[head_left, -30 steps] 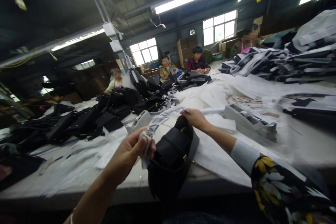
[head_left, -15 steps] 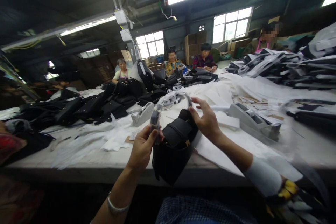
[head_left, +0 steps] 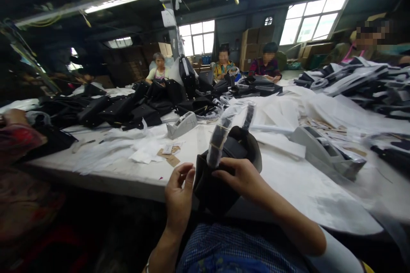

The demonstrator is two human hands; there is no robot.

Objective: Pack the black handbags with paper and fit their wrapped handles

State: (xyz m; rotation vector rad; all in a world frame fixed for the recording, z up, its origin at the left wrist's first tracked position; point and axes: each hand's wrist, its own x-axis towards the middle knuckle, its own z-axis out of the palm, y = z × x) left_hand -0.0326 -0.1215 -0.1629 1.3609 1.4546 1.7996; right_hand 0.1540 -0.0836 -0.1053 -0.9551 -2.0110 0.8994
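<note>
A black handbag (head_left: 235,149) stands tilted at the near edge of the table, in front of my body. Its arched handle (head_left: 219,138) is wrapped in clear plastic, with a thin band around the left side. My right hand (head_left: 241,177) pinches the bag at the base of that handle, thumb and fingers pressed against it. Just left of the bag is my left hand (head_left: 179,190), its fingers loosely bent and the thumb apart, with nothing visible in it. Whether its fingertips touch the bag's side I cannot tell.
Grey tape dispensers stand on the table, one at left (head_left: 182,125) and one at right (head_left: 328,151). White sheets (head_left: 118,147) and brown tags (head_left: 171,155) lie about. Black bags (head_left: 105,111) are heaped behind, wrapped straps (head_left: 355,81) at right. Several people sit beyond; a red sleeve (head_left: 25,136) shows at left.
My left hand has let go of the wrapped handle and dropped beside the bag. My right hand has moved from the handle's right side to its left base. The bag has turned, and the view has shifted.
</note>
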